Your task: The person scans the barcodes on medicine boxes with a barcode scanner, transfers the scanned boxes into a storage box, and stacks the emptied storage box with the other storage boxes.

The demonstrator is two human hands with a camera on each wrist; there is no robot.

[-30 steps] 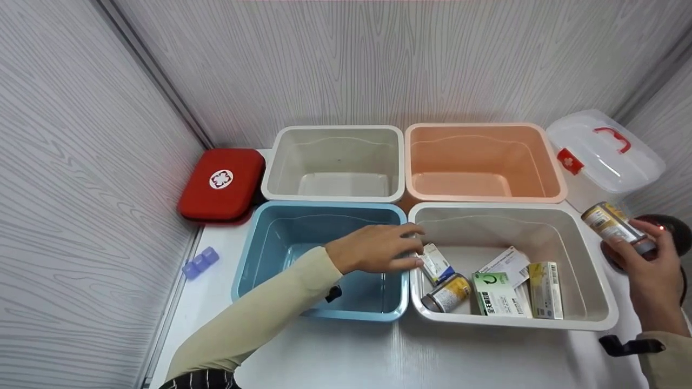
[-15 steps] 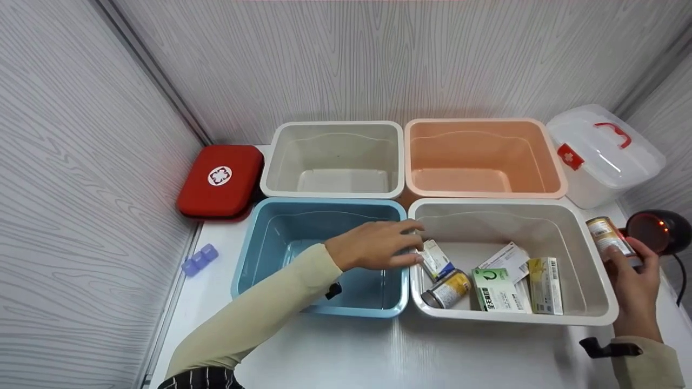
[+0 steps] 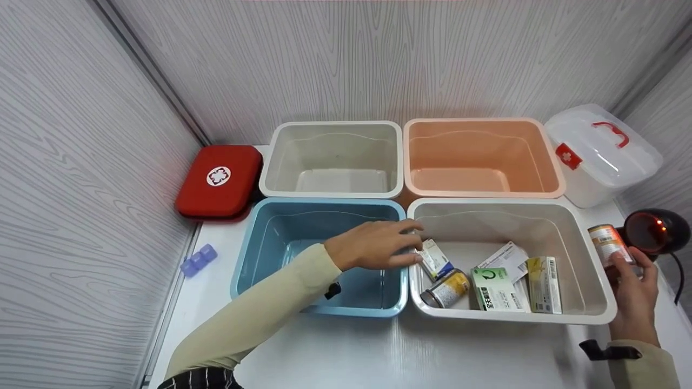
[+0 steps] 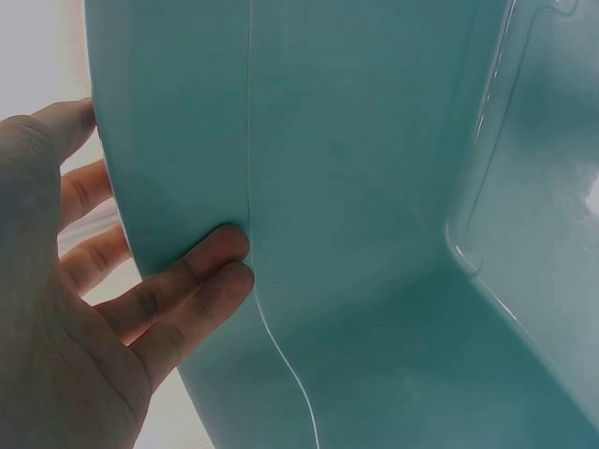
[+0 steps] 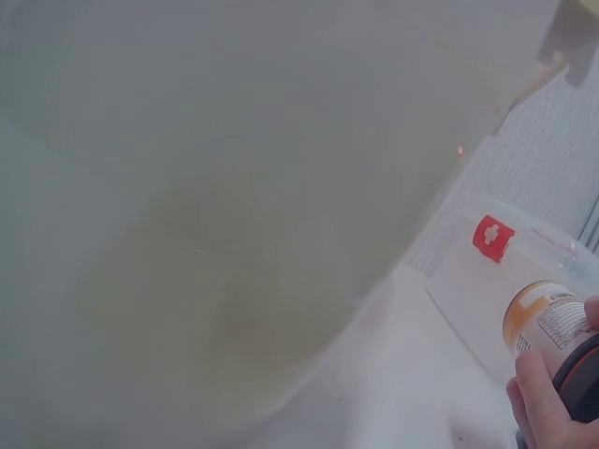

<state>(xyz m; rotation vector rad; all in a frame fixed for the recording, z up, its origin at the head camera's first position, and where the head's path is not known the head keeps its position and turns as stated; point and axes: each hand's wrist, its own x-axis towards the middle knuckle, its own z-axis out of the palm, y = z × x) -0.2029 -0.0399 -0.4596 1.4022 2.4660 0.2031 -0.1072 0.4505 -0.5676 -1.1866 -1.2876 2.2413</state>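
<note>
Head view: the front grey bin adjoins the blue bin, whose rim the left hand straddles, fingers loosely extended. Beside the grey bin, near a black scanner, the right hand grips a bottle, long axis slanting forward-left, dark-banded end handward.

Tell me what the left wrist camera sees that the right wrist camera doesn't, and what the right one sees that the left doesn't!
Only the left wrist view: the left hand at the edge of the blue bin.

Only the right wrist view: the right hand holding the can, the clear box with its red label, and the blurry side of the pale bin.

Both: part of one hand and part of a big bin, close up, but different hands and different bins.
</note>
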